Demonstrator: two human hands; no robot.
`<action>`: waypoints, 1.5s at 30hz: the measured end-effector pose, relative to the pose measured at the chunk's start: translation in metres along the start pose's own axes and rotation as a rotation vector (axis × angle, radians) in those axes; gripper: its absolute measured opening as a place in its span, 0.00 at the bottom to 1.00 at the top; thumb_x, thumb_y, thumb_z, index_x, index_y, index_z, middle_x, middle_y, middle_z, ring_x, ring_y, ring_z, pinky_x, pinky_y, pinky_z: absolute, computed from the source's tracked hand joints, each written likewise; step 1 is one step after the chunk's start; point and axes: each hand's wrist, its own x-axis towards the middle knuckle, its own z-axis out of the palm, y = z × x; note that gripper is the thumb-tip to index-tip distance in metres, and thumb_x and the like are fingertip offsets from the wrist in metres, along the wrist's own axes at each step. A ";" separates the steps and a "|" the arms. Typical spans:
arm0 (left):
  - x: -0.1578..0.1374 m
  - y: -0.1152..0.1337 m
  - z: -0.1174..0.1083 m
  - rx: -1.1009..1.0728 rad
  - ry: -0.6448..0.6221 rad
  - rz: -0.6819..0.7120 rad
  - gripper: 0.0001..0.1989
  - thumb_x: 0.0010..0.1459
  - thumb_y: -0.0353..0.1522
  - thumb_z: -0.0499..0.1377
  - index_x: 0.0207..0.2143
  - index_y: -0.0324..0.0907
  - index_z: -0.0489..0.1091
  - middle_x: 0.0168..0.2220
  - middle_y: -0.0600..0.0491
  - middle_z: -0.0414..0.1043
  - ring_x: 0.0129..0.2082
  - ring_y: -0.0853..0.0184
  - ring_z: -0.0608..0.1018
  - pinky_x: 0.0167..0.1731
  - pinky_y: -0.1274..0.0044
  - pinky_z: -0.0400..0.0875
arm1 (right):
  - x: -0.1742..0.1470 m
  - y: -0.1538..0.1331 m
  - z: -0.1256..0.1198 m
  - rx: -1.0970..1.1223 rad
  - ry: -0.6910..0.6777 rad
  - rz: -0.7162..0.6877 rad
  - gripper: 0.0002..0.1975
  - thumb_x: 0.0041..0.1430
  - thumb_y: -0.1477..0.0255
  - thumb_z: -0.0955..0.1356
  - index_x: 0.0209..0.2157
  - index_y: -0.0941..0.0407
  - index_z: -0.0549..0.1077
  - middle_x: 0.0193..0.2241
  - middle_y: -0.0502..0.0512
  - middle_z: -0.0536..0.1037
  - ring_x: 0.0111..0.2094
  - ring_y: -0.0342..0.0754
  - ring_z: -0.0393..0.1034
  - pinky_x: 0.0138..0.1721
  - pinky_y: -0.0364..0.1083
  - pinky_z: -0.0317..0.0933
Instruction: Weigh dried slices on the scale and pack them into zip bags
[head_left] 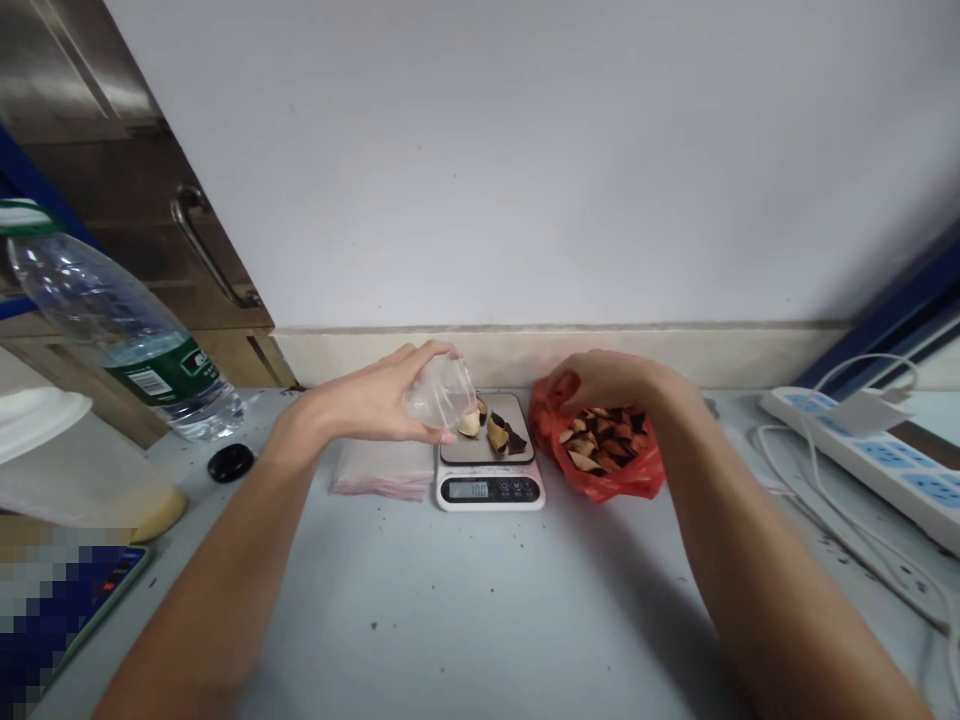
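Observation:
My left hand (pixel 375 395) is closed around a clear plastic cup (pixel 436 396), tipped sideways with its mouth over a small white kitchen scale (pixel 450 504). Several dried brown and pale pieces (pixel 497 436) lie on the scale's plate, one pale piece right at the cup's rim. The lit display shows 100 or 10.0; a decimal point is too small to tell. To the right, my right hand (pixel 611 375) grips the rim of an open red plastic bag (pixel 619 486), its fingertips partly hidden. Dried reddish-brown pieces (pixel 606 438) fill the bag.
Left of the scale lies a stack of clear zip bags (pixel 382 470). A water bottle (pixel 161 370), a black cap (pixel 230 463) and a white-lidded tub (pixel 67 470) stand farther left. A power strip (pixel 877 455) with white cables is at right; a wall (pixel 525 180) closes the back.

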 end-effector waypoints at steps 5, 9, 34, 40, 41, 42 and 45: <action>0.000 0.004 0.000 0.002 -0.064 -0.055 0.51 0.46 0.57 0.66 0.66 0.47 0.52 0.67 0.40 0.57 0.62 0.48 0.68 0.58 0.64 0.65 | 0.003 0.012 0.000 0.044 0.067 -0.125 0.24 0.46 0.68 0.73 0.48 0.48 0.81 0.45 0.55 0.83 0.38 0.54 0.78 0.29 0.45 0.66; 0.000 0.003 0.000 0.024 -0.062 -0.040 0.49 0.47 0.57 0.65 0.66 0.47 0.54 0.66 0.41 0.59 0.61 0.48 0.69 0.57 0.63 0.66 | -0.002 0.010 -0.004 0.046 0.117 -0.139 0.19 0.51 0.63 0.72 0.46 0.50 0.81 0.46 0.57 0.82 0.40 0.54 0.77 0.30 0.45 0.66; 0.001 -0.009 0.003 0.011 -0.126 -0.042 0.48 0.47 0.54 0.65 0.66 0.47 0.53 0.67 0.41 0.60 0.64 0.49 0.67 0.60 0.62 0.63 | 0.009 -0.064 0.030 0.081 -0.017 -0.182 0.34 0.47 0.76 0.72 0.58 0.58 0.64 0.45 0.65 0.80 0.37 0.53 0.76 0.25 0.44 0.62; 0.001 -0.009 0.003 0.014 -0.134 -0.036 0.48 0.47 0.53 0.65 0.66 0.45 0.54 0.66 0.41 0.62 0.63 0.49 0.68 0.59 0.64 0.64 | 0.012 -0.056 0.024 0.123 -0.027 -0.189 0.36 0.44 0.80 0.70 0.58 0.57 0.68 0.41 0.61 0.81 0.34 0.51 0.76 0.22 0.43 0.60; 0.001 -0.009 0.003 0.018 -0.129 -0.027 0.47 0.47 0.53 0.65 0.66 0.46 0.55 0.65 0.41 0.63 0.62 0.49 0.69 0.59 0.64 0.64 | 0.011 -0.055 0.023 0.132 -0.026 -0.190 0.34 0.44 0.80 0.70 0.57 0.57 0.69 0.40 0.60 0.82 0.33 0.51 0.76 0.22 0.42 0.61; 0.000 -0.009 0.003 0.021 -0.121 -0.018 0.47 0.47 0.52 0.65 0.66 0.47 0.56 0.65 0.42 0.64 0.62 0.49 0.69 0.58 0.64 0.65 | 0.011 -0.055 0.023 0.143 -0.023 -0.193 0.33 0.45 0.79 0.70 0.56 0.56 0.70 0.40 0.60 0.82 0.33 0.50 0.76 0.23 0.42 0.61; 0.000 -0.009 0.003 0.027 -0.102 -0.005 0.45 0.47 0.51 0.65 0.65 0.49 0.57 0.64 0.44 0.66 0.60 0.49 0.71 0.57 0.63 0.66 | 0.012 -0.055 0.023 0.157 -0.002 -0.198 0.30 0.47 0.78 0.71 0.55 0.55 0.71 0.42 0.59 0.81 0.33 0.49 0.76 0.24 0.42 0.63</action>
